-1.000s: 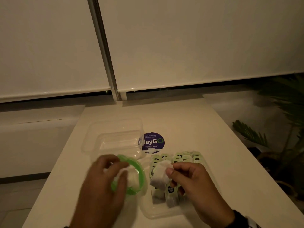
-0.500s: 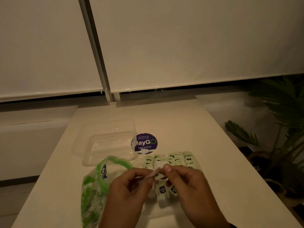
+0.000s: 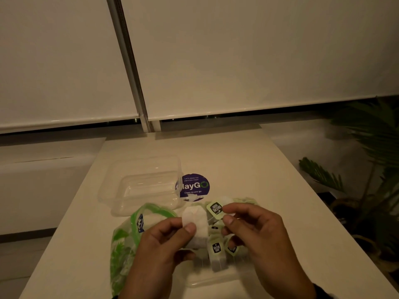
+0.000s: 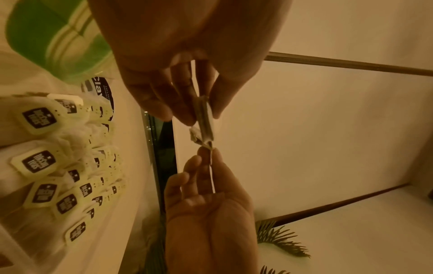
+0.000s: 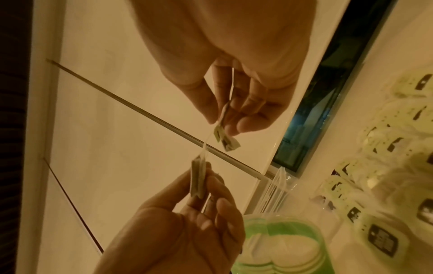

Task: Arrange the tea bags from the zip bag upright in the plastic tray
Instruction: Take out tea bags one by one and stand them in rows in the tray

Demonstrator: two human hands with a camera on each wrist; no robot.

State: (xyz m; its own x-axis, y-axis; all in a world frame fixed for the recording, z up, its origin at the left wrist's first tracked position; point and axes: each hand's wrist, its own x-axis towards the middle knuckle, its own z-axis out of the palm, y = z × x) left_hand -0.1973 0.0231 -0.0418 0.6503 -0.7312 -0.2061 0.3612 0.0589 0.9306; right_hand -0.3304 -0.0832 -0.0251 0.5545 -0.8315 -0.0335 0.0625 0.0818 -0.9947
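Note:
My left hand (image 3: 186, 227) pinches a white tea bag (image 3: 195, 225) by its side, just above the clear plastic tray (image 3: 216, 280). My right hand (image 3: 226, 214) pinches that bag's green paper tag (image 3: 214, 209), held a little to the right of the bag. Several tea bags (image 3: 217, 249) stand upright in the tray under both hands. The green-rimmed zip bag (image 3: 125, 240) lies to the left. The left wrist view shows the tea bag (image 4: 206, 126) edge-on between thumb and fingers. In the right wrist view the tag (image 5: 225, 137) hangs from my fingertips, with a thin string running to the bag (image 5: 198, 179).
An empty clear container (image 3: 140, 186) sits behind the zip bag, beside a round purple sticker (image 3: 192, 187) on the white table (image 3: 248, 169). The table's right edge drops toward potted plants (image 3: 367, 169). White blinds hang behind the table.
My left hand left the zip bag and joined the right on one tea bag. The right hand has since drawn the tag away to the right.

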